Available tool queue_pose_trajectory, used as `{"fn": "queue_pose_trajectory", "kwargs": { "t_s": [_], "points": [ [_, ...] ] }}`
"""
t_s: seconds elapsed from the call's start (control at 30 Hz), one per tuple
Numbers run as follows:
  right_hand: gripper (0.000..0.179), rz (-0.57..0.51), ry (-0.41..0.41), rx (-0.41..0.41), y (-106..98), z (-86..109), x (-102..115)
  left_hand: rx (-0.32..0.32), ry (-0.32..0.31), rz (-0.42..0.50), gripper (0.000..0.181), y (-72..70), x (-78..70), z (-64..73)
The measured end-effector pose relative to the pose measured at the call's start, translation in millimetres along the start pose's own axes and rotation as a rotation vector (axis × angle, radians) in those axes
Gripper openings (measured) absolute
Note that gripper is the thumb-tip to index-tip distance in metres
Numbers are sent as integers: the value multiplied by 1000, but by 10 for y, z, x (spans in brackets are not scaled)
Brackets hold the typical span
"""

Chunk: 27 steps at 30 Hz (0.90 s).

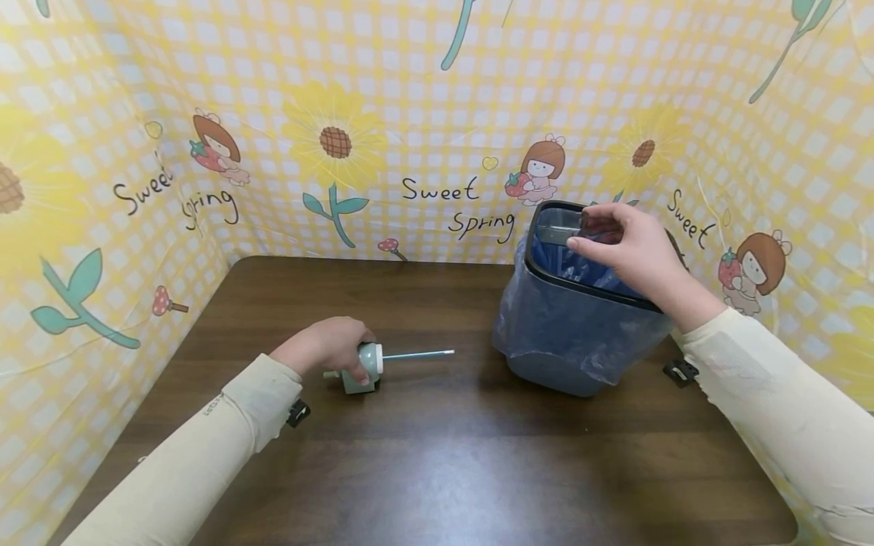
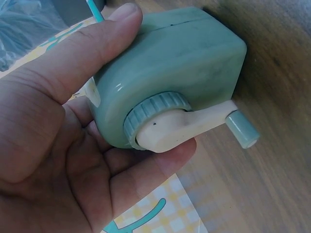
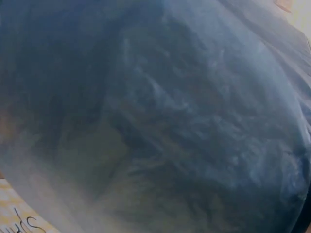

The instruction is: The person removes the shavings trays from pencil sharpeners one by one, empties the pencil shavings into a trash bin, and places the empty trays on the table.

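Note:
My left hand (image 1: 331,343) grips a pale green crank pencil sharpener (image 2: 170,58), its thumb on one side and fingers curled round the other. A thin blue pencil (image 1: 419,355) sticks out of the sharpener's white front and points right. The sharpener's pale crank (image 2: 180,127) shows in the left wrist view. Over the bin's opening, my right hand (image 1: 635,246) pinches a small clear plastic tray (image 1: 558,233) between thumb and fingers. The bin (image 1: 556,373) is lined with a translucent blue bag (image 1: 573,318), which fills most of the blurred right wrist view.
The bin stands at the right of a dark brown wooden table (image 1: 437,447), its black rim (image 1: 590,286) holding the bag folded over the outside. A yellow checked cloth (image 1: 410,114) with flowers and cartoon figures encloses the back and both sides.

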State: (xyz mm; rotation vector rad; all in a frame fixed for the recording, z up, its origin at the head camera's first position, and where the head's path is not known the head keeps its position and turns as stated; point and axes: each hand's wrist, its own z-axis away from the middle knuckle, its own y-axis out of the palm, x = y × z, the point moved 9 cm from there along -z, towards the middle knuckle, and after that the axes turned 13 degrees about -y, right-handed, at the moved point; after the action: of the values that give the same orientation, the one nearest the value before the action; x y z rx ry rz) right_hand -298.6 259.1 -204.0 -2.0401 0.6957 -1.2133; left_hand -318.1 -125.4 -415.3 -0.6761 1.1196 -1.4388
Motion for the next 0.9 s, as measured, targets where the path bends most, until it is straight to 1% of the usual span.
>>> {"fn": "queue_pose_trajectory", "kwargs": {
  "t_s": [0.27, 0.43, 0.6, 0.9],
  "points": [
    [72, -31, 1, -5, 43, -36, 61, 0, -11, 12, 60, -7, 7, 3],
    [73, -55, -2, 6, 89, -45, 107, 0, -6, 4, 59, -2, -4, 2],
    [73, -71, -19, 10, 116, -68, 164, 6, -2, -6, 59, 8, 3, -1],
    [70, -103, -49, 11, 194, -103, 228, -9, 7, -11, 58, -2, -3, -10]
  ]
}}
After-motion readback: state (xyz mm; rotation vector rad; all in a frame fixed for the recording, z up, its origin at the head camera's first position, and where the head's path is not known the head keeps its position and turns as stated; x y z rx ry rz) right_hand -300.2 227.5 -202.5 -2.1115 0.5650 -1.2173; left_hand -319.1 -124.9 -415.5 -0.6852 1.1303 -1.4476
